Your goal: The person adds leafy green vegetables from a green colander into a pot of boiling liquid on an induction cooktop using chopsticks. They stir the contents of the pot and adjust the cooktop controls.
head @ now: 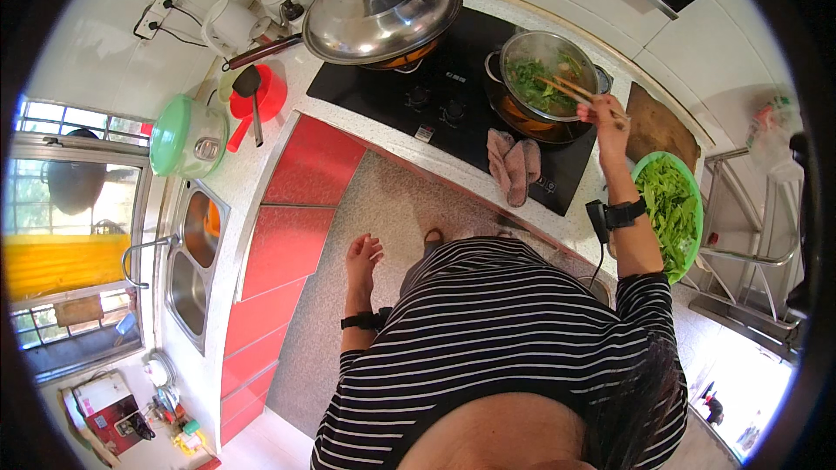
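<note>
In my right hand (pixel 606 119) is a pair of wooden chopsticks (pixel 567 87), their tips reaching down into a metal pot (pixel 550 119). Leafy greens (pixel 539 81) in broth fill the pot, and steam rises from it. The pot sits over the right burner of a black glass gas hob (pixel 450 91). My left hand (pixel 364 256) hangs at my side above the floor, holding nothing, with its fingers loosely curled and apart. Just right of my right forearm stands a green basin (pixel 697 222) heaped with cut raw greens (pixel 666 202).
A lidded wok (pixel 385 10) covers the left burner, its long handle (pixel 264 52) pointing left. A folded cloth (pixel 513 163) lies over the hob's front edge. A cutting board (pixel 659 121) leans behind the basin. Leftward are a red strainer (pixel 271 94), black spatula (pixel 251 94), green-lidded cooker (pixel 189 134) and sink (pixel 189 294).
</note>
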`<act>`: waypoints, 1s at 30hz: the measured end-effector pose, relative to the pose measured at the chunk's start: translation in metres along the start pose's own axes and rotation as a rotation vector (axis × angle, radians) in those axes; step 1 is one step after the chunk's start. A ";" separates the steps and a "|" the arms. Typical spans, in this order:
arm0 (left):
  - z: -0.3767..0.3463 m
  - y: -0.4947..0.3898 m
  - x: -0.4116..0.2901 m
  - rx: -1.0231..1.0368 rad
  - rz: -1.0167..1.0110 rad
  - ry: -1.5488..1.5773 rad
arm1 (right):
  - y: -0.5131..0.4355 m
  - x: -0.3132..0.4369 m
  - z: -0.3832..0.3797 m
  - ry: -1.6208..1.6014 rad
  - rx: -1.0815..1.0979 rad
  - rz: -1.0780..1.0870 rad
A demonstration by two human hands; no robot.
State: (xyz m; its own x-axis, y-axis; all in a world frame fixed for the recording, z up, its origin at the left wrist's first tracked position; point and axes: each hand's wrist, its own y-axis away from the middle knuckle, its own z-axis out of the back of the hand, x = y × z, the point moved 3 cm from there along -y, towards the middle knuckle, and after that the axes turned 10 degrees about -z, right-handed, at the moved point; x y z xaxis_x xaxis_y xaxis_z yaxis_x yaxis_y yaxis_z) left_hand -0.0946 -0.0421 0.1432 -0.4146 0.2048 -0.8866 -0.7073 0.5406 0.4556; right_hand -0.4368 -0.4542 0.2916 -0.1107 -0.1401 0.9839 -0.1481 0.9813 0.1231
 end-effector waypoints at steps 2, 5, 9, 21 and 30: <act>-0.001 0.000 0.001 0.002 0.002 -0.018 | 0.003 -0.008 -0.010 0.126 0.026 0.001; -0.002 0.000 0.003 -0.007 0.002 -0.024 | 0.008 -0.017 -0.019 0.263 0.072 0.068; -0.002 -0.001 0.004 -0.011 0.011 -0.014 | 0.009 -0.018 -0.024 0.295 0.043 0.070; 0.001 0.001 0.008 0.013 0.012 -0.011 | 0.004 0.019 0.015 0.253 0.038 0.041; -0.094 -0.061 -0.020 0.437 -0.421 -0.645 | 0.021 0.022 0.045 0.119 -0.093 0.010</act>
State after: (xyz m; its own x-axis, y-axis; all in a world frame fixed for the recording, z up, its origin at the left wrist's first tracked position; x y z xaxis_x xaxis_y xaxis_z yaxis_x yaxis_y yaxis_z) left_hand -0.0970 -0.1564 0.1405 0.3284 0.2676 -0.9058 -0.3920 0.9111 0.1271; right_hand -0.4868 -0.4422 0.3100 0.0064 -0.1189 0.9929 -0.0549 0.9914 0.1191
